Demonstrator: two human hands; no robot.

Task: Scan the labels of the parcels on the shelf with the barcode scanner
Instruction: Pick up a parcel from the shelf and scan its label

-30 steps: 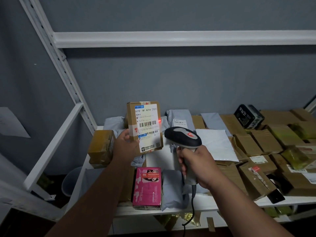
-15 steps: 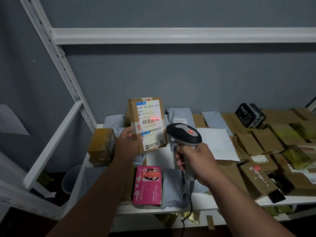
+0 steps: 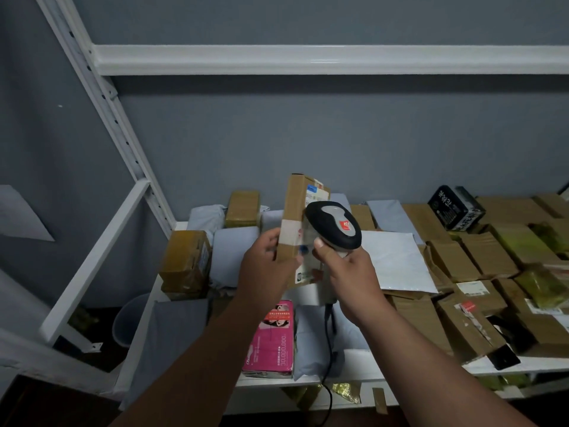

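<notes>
Brown cardboard parcel (image 3: 295, 223), left hand (image 3: 264, 263) gripping: now turned edge-on, label averted. Grey-black barcode scanner (image 3: 334, 224), right hand (image 3: 348, 272) gripping. Scan presumably complete.

There is one view only, from a wide-angle camera on the person's head. It looks forward and down, along both forearms, toward the white shelf (image 3: 354, 369) and the grey wall (image 3: 308, 134) behind it. The left hand (image 3: 264, 266) and the right hand (image 3: 351, 272) are close to the lens, near the middle of the frame. The upper shelf beam (image 3: 308, 58) crosses the top, and straight lines bend at the edges.
</notes>
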